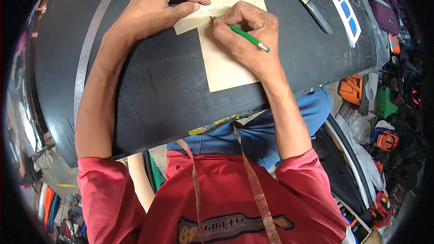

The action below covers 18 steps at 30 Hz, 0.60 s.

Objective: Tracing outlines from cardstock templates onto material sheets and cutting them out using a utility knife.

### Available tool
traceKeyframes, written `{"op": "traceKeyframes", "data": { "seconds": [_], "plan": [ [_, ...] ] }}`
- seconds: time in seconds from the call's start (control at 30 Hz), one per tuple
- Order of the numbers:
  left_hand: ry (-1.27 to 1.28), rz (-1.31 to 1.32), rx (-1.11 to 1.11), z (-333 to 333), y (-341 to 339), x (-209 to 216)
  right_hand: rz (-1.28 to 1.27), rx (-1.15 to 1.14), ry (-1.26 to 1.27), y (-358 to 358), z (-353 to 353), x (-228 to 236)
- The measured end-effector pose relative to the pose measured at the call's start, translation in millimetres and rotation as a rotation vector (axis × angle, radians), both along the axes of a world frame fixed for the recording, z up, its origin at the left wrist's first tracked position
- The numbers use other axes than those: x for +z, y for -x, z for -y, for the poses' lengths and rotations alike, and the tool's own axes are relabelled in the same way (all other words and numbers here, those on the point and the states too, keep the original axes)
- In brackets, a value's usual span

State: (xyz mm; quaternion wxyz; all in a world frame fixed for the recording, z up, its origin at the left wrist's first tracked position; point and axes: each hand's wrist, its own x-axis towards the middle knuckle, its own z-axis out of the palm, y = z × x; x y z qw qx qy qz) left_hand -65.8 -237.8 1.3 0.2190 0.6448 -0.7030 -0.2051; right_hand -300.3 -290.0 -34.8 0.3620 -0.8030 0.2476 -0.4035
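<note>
My right hand (248, 29) is closed around a green pencil (246, 35), its tip touching a tan paper pattern piece (190, 26) beside some handwriting. The pencil's eraser end points down to the right. Across the upper part of the same paper lies my left hand (165, 1), its fingers spread and resting flat, with a ring on one finger. Under my right hand is another tan sheet (219, 70), which sticks out toward me. Curved and straight pencil lines show on the paper near the top edge.
A long metal ruler (88, 49) lies at the left of the black tabletop (156, 90). To the right are a utility knife (313, 11) and a white card with blue patches (341, 7). A purple bag (382, 4) sits beyond. A tape measure (253, 176) hangs over my red shirt.
</note>
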Motion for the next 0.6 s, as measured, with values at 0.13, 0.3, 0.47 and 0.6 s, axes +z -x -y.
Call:
{"op": "traceKeyframes", "data": {
  "seconds": [0.13, 0.3, 0.47, 0.6],
  "plan": [
    [0.013, 0.003, -0.01, 0.2, 0.7, 0.5, -0.056, 0.005, -0.063, 4.0, 1.5, -0.5],
    [0.006, 0.005, -0.013, 2.1, -0.4, 1.2, -0.072, -0.016, -0.027, 6.3, 2.1, -1.3],
    [0.35, -0.352, -0.288, 11.0, -3.7, -16.9, -0.061, -0.014, -0.021, 4.9, 4.7, -0.4],
    [0.016, -0.002, -0.011, 0.8, -1.0, 0.9, 0.0, -0.051, -0.048, 4.7, 0.6, -2.9]
  ]
}}
